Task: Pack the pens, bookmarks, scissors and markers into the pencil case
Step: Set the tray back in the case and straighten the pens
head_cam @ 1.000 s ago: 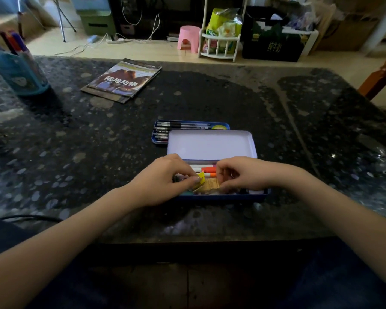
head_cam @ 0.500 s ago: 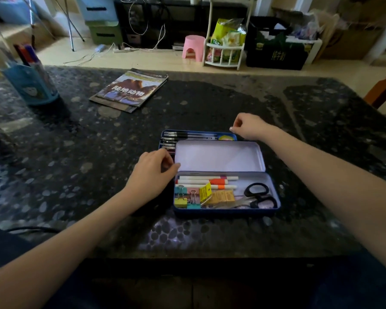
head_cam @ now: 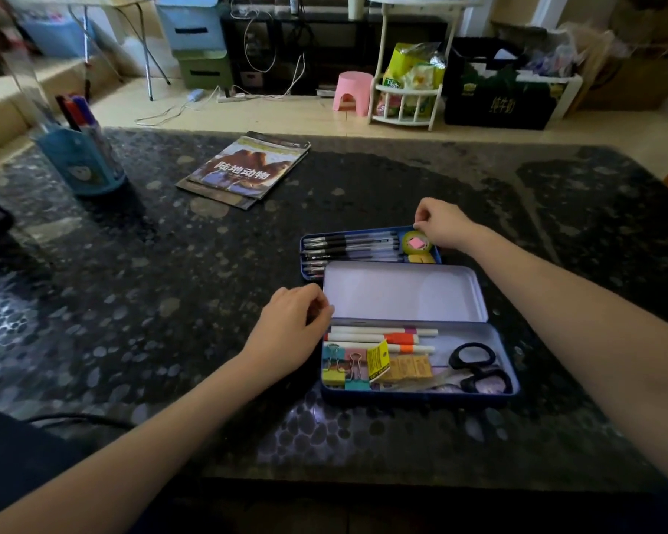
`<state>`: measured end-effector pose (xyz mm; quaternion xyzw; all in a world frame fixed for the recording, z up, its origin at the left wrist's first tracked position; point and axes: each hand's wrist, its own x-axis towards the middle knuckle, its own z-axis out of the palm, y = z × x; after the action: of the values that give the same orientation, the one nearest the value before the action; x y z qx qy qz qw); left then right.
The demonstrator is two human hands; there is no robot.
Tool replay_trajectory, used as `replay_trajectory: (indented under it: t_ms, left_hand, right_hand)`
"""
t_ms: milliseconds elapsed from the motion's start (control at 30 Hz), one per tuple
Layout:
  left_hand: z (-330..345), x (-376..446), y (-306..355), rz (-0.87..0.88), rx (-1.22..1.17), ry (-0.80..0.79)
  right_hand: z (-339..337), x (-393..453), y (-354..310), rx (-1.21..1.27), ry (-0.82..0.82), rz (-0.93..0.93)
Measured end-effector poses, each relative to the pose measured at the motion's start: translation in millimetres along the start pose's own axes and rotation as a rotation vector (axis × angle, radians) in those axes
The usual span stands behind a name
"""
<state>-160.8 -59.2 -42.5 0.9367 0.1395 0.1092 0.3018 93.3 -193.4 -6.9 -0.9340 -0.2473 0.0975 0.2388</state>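
Observation:
The blue tin pencil case (head_cam: 421, 395) lies open near the table's front edge, with its white-lined lid (head_cam: 402, 292) laid back. Inside are white markers (head_cam: 378, 335), black-handled scissors (head_cam: 475, 366), coloured binder clips (head_cam: 334, 370) and yellow and orange bookmarks (head_cam: 411, 367). Behind the lid sits a blue inner tray (head_cam: 303, 240) with several black pens (head_cam: 351, 244) and a green tape roll (head_cam: 415, 242). My right hand (head_cam: 442, 223) pinches the tray's far right corner. My left hand (head_cam: 290, 333) is curled against the case's left end by the hinge.
A picture book (head_cam: 247, 167) lies at the back middle of the dark speckled table (head_cam: 170, 302). A blue pen holder (head_cam: 82, 159) with markers stands at the far left. A black cable (head_cam: 74, 420) runs along the front left edge. Beyond the table are a pink stool and a white rack.
Both hands left the inside of the case. My right hand went back to the tray's far right corner. My left hand drew out to the case's left end.

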Motion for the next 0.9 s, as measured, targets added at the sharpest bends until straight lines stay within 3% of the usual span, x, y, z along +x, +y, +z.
replay_trajectory:
  t_ms: [133, 367, 633, 767, 900]
  left_hand:
    - [0, 1, 1, -0.028, -0.022, -0.011]
    - [1, 0, 1, -0.04, -0.029, -0.018]
    - [-5, -3, 8, -0.007, -0.053, 0.044]
    - [-17, -10, 27, 0.077, -0.091, 0.171]
    - [-30, -22, 41, 0.145, -0.095, 0.146]
  right_hand:
    - [0, 4, 0, 0.113, -0.041, 0.089]
    - [-9, 5, 2, 0.266, 0.04, 0.249]
    - [-42, -37, 2, 0.355, 0.078, 0.223]
    - [-56, -87, 8, 0.342, 0.016, 0.205]
    - [-61, -127, 14, 0.369, -0.035, 0.247]
